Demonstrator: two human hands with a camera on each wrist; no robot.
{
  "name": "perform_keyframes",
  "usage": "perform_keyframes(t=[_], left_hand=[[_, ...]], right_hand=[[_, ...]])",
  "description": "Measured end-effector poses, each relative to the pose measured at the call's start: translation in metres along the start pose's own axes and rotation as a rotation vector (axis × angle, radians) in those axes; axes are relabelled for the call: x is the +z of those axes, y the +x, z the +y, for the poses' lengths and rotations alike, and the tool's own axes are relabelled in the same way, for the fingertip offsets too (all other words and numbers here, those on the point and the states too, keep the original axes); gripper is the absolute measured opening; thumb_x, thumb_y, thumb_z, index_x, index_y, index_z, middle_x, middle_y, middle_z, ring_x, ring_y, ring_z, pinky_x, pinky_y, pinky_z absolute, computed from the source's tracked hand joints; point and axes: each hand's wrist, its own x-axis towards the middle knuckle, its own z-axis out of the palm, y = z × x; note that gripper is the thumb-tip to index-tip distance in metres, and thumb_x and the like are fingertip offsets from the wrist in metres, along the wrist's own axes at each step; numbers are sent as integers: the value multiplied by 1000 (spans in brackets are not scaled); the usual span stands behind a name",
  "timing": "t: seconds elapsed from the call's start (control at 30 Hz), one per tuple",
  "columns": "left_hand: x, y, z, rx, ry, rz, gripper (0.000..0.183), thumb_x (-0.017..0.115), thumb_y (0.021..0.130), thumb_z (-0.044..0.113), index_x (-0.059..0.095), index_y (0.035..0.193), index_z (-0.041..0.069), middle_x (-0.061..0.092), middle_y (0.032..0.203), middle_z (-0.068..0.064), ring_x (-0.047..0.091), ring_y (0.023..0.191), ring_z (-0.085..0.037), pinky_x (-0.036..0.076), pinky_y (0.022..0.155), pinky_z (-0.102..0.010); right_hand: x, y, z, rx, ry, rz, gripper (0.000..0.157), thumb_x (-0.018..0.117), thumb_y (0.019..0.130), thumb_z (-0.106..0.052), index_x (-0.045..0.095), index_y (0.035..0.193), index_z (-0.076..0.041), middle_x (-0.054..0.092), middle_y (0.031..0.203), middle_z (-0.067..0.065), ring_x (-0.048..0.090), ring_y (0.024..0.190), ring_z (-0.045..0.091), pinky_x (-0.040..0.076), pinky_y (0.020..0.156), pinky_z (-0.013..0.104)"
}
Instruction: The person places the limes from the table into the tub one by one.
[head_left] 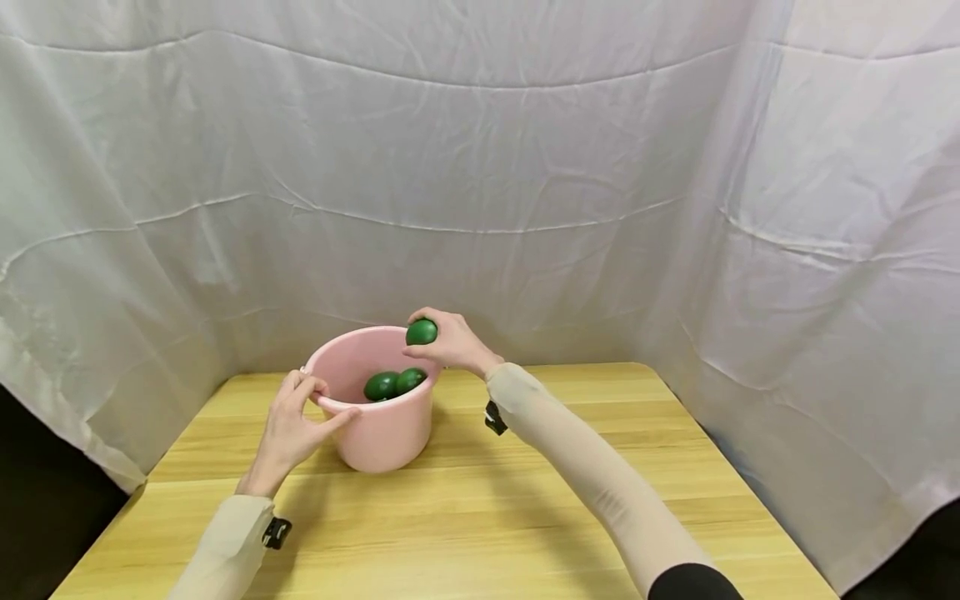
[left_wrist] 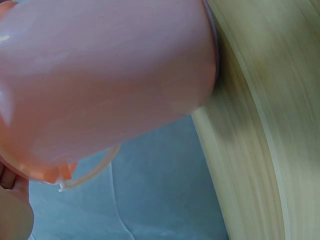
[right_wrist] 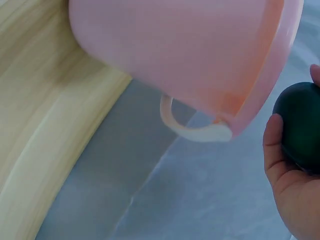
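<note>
A pink bucket (head_left: 382, 437) stands on the wooden table, its mouth facing up. My left hand (head_left: 291, 425) grips its rim at the near left, thumb along the outside and fingers curled over the edge. Two glossy dark green avocados lie inside, one avocado (head_left: 382, 386) left of the other avocado (head_left: 410, 381). Above the right side of the rim, my right hand (head_left: 457, 343) pinches a third avocado (head_left: 422, 332) between thumb and fingers. That same avocado (right_wrist: 302, 127) appears beyond the bucket's mouth in the right wrist view.
The wooden table (head_left: 570, 475) extends to the right of the bucket and in front of it. A pale curtain (head_left: 480, 167) hangs behind the table and along both sides. The bucket's light handle (right_wrist: 192, 131) hangs down at its side.
</note>
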Motion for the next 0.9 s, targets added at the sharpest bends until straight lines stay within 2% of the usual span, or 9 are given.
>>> perform_keyframes(t=[0.33,0.6,0.77,0.9], left_hand=[[0,-1,1,0,0,0,47,94,60,18,58,87,5,46,89,-3,41,86,-13,32,78,-24],[0,-1,3,-11,-4,-5,47,94,60,18,57,86,8,45,88,-2,40,87,-13,31,78,-26],[-1,0,3,-16,-4,-10,47,94,60,19,57,87,5,45,88,-2,40,88,-13,31,78,-26],[-2,-1,2,-18,-4,-13,47,94,60,19,58,87,5,45,88,-3,40,87,-13,31,79,-25]], right_hand=[[15,9,-9,-36,-171,-51,49,79,82,-32,61,125,-15,61,116,5,56,100,18,50,79,25],[16,12,-14,-52,-171,-76,54,80,82,-29,59,128,-13,63,118,4,58,100,18,51,80,26],[19,14,-17,-62,-203,-81,53,81,81,-32,59,128,-17,62,118,2,57,102,17,49,83,27],[24,16,-18,-56,-215,-95,56,80,82,-32,58,130,-15,61,120,3,55,103,17,49,84,27]])
